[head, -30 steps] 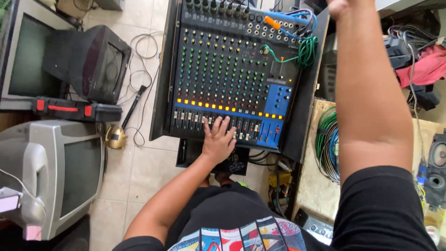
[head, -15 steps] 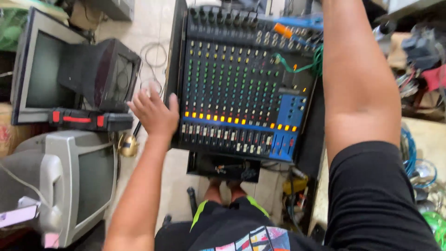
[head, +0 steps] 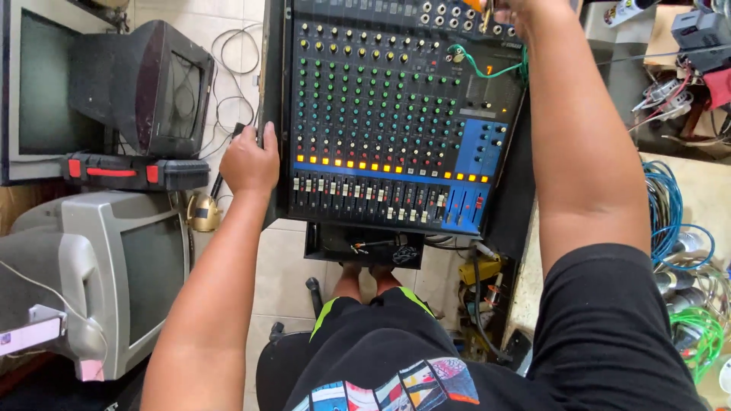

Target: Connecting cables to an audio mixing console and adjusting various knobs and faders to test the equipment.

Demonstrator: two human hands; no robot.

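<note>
- Left hand (head: 250,161): closed on left edge of black audio mixer (head: 388,114).
- Right hand (head: 512,9): mostly out of view at mixer's top; grip cannot be told.
- Black-and-red case (head: 135,172): flat, left of mixer, beneath dark television (head: 152,87).

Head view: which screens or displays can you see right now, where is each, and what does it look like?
Grey CRT television: lower left, boxy, dark screen off.
Black CRT monitor: upper left, turned sideways, screen dark.
Large dark screen: far left edge, pale frame, off.
Small orange display: on the audio mixer, upper right of its panel, lit.
</note>
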